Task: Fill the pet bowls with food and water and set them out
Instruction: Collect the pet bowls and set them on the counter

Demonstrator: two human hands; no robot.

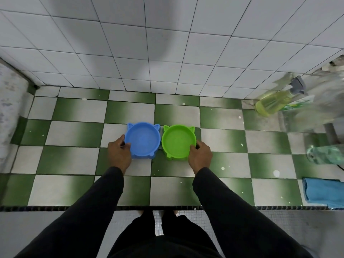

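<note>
Two cat-eared pet bowls sit side by side, almost touching, on a green and white checkered tiled counter [74, 161]. The blue bowl [143, 139] is on the left and the green bowl [178, 141] on the right. Both look empty inside. My left hand [119, 153] grips the blue bowl's near-left rim, thumb over the edge. My right hand [200, 156] grips the green bowl's near-right rim the same way.
A white tiled wall [167, 53] rises behind the counter. At the right stand a spray bottle of yellow liquid [275, 103], a clear green bottle [323, 154] and blurred glassware. A folded blue cloth [323, 192] lies near the front right edge.
</note>
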